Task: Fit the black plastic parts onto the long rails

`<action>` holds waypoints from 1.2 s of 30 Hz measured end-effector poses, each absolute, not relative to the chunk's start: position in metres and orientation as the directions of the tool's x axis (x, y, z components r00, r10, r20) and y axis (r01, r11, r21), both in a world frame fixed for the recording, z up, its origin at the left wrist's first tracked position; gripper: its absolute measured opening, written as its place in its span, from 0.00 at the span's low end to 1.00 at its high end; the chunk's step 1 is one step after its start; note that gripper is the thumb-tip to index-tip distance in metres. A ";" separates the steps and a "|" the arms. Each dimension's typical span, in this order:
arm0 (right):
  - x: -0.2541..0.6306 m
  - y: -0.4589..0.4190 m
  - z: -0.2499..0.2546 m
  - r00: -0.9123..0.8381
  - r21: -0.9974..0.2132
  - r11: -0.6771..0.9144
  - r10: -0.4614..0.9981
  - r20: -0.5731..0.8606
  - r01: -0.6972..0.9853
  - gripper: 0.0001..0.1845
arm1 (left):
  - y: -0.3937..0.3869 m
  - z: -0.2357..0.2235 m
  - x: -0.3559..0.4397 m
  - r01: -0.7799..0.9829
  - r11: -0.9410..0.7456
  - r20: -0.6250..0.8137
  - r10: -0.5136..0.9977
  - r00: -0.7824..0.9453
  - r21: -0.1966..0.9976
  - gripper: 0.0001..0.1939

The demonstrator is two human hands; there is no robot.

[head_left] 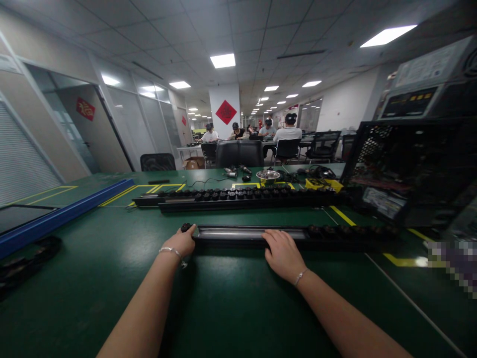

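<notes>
A long black power strip housing [231, 242] lies crosswise before me, with a bare silvery channel along its left and middle part. Round black socket modules [330, 230] sit in a row towards its right end. At the left end, my left hand [181, 242] is closed, its fingers about a small dark round socket module [186, 227]; part of the grip is hidden. My right hand [283, 253] is closed over the middle of the housing, fingers over the channel and thumb at the front side.
Behind lie more black strips with sockets [238, 196], a metal bowl [268, 175], a yellow tray [323, 185] and cables. On the left runs a blue rail [74, 211] beside black cables [30, 266]. An open computer case [421, 169] stands right. Several people sit at far tables.
</notes>
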State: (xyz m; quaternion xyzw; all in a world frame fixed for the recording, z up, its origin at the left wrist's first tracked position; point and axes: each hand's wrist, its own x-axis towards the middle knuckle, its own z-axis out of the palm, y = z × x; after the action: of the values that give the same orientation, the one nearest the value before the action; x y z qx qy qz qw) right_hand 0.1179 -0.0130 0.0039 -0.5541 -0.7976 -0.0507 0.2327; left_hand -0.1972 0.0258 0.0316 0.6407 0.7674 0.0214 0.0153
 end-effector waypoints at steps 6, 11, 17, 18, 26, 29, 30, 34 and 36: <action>0.119 -0.012 0.002 -0.282 -0.166 0.381 0.859 0.428 0.910 0.22 | 0.030 0.032 -0.241 0.914 0.393 -0.070 0.919 -0.388 0.097 0.34; 0.119 -0.011 0.001 -0.285 -0.159 0.386 0.853 0.438 0.909 0.21 | 0.021 0.023 -0.276 0.782 0.600 0.016 0.792 -0.611 0.166 0.33; 0.119 -0.011 0.002 -0.287 -0.159 0.386 0.854 0.433 0.909 0.21 | 0.006 0.012 -0.288 0.627 0.742 -0.010 0.647 -0.762 0.237 0.32; 0.119 -0.011 0.002 -0.289 -0.154 0.386 0.853 0.434 0.910 0.21 | 0.005 0.010 -0.289 0.615 0.753 -0.016 0.635 -0.772 0.236 0.32; 0.119 -0.013 0.003 -0.278 -0.159 0.376 0.859 0.430 0.913 0.22 | 0.006 0.006 -0.290 0.566 0.787 0.064 0.569 -0.820 0.244 0.33; 0.119 -0.013 0.003 -0.275 -0.172 0.376 0.862 0.426 0.911 0.22 | 0.005 0.018 -0.276 0.597 0.728 0.131 0.592 -0.795 0.337 0.33; 0.119 -0.013 0.004 -0.276 -0.175 0.377 0.863 0.424 0.909 0.22 | 0.005 0.023 -0.269 0.617 0.703 0.159 0.605 -0.780 0.354 0.32; 0.119 -0.013 0.004 -0.276 -0.185 0.378 0.865 0.419 0.907 0.22 | 0.012 0.037 -0.222 0.792 0.524 0.330 0.722 -0.608 0.314 0.28; 0.119 -0.013 0.005 -0.276 -0.186 0.379 0.865 0.420 0.907 0.22 | 0.016 0.038 -0.189 0.902 0.359 0.407 0.807 -0.428 0.239 0.27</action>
State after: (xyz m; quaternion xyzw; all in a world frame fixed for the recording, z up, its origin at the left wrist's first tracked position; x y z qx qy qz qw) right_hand 0.1186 -0.0135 0.0046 -0.5554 -0.7973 -0.0450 0.2318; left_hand -0.1891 0.0161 0.0381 0.5231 0.8168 0.2168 -0.1105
